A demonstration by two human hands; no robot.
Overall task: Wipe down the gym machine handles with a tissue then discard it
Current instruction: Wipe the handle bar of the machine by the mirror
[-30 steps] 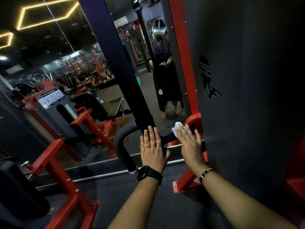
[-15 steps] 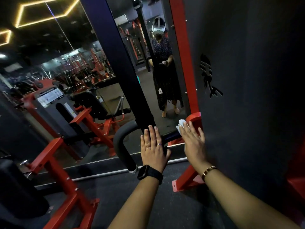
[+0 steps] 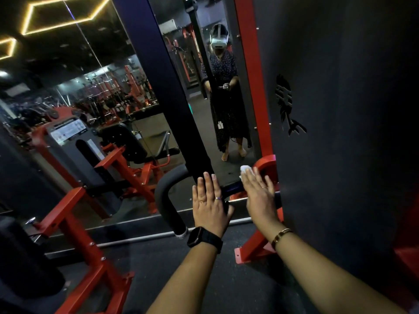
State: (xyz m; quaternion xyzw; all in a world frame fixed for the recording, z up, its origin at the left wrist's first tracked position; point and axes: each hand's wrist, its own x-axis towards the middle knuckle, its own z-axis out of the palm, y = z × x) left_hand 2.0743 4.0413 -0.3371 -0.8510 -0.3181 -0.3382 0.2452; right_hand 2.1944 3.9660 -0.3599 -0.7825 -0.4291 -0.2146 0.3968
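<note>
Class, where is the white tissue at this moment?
Head view, right of centre: the right hand presses the tissue against the black handle, beside the red frame.

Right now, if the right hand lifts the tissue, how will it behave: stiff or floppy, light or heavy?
Probably floppy: the tissue looks crumpled into a soft wad under the flat right hand. Likely very light, so it may slip away unless pinched.

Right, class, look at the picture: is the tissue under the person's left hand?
No, the white tissue shows at the fingertips of the right hand, while the left hand lies flat on the black handle.
</note>
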